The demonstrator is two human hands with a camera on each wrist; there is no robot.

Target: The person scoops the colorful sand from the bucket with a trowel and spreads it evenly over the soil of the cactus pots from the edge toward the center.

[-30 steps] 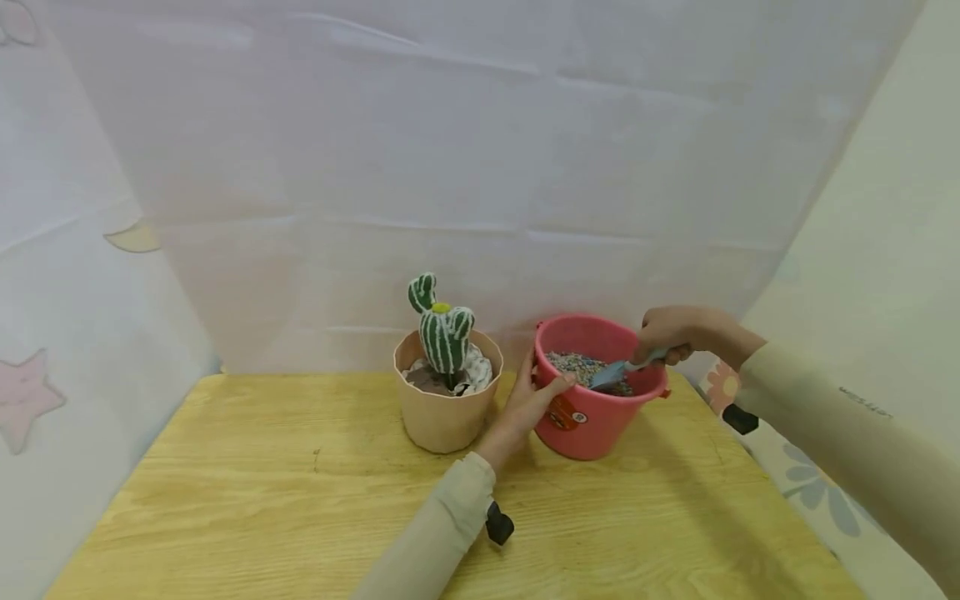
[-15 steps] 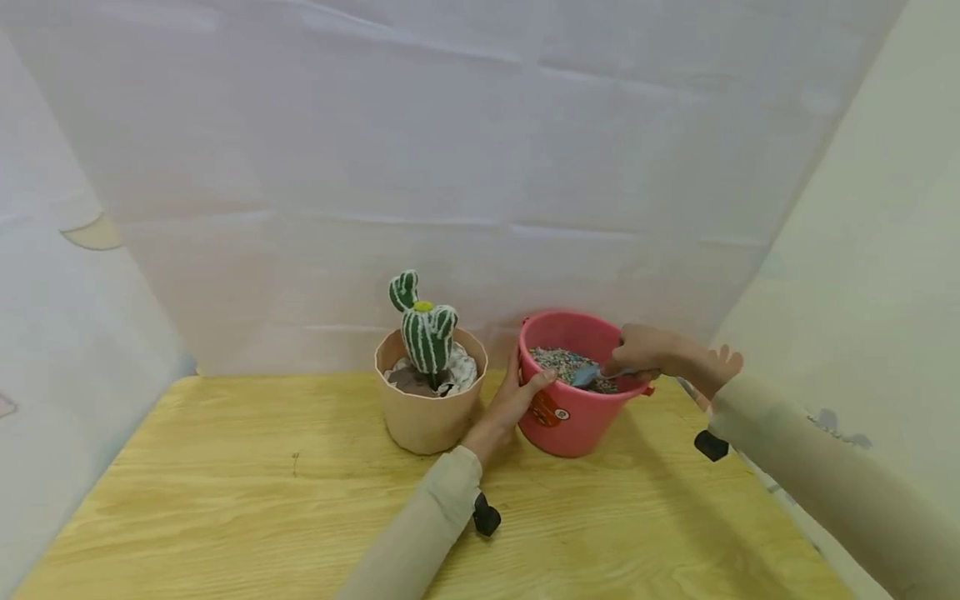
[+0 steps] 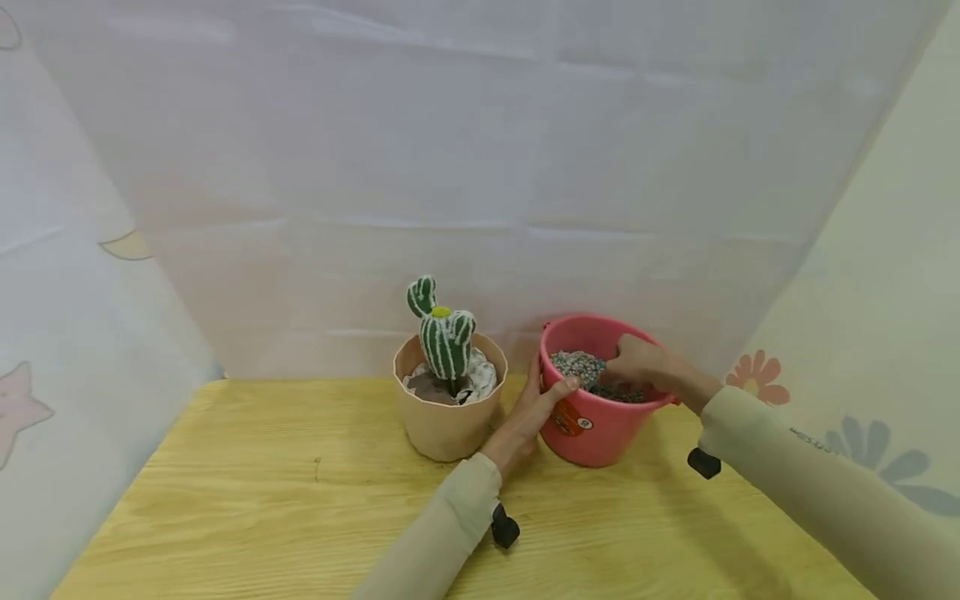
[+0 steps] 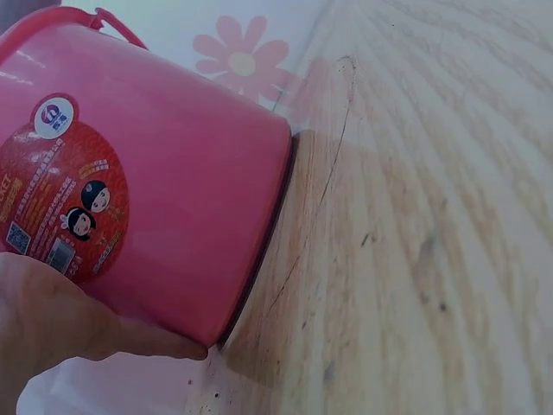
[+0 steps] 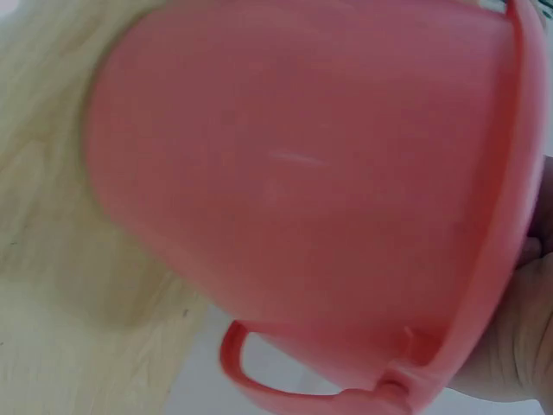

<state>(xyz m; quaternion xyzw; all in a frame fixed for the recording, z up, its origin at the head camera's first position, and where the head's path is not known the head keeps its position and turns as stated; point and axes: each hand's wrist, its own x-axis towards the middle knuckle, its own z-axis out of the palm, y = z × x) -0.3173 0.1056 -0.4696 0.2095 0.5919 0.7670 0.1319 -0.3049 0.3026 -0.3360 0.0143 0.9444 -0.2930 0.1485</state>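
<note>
Tilted on the table is a pink bucket (image 3: 592,433) partly filled with small multicoloured gravel (image 3: 576,367). My left hand (image 3: 528,410) holds its left side, the thumb near the rim and the fingers along the wall. In the left wrist view a finger (image 4: 155,337) lies against the bucket near its base. Inside the bucket, my right hand (image 3: 637,364) grips a small light-blue trowel, its blade and handle now mostly hidden by gravel and hand. In the right wrist view the bucket wall hides most of that hand (image 5: 510,337).
Left of the bucket stands a beige pot (image 3: 442,429) with a green-and-white knitted cactus (image 3: 446,346) and crumpled white and brown filling. Both stand near the back of the wooden table (image 3: 262,500), by a pale cloth wall (image 3: 375,167). The bucket's handle (image 5: 285,398) hangs at its side.
My right hand has gone lower into the bucket with the trowel, and gravel now heaps where the blue blade showed. The left hand stays on the bucket. The head view shifted slightly.
</note>
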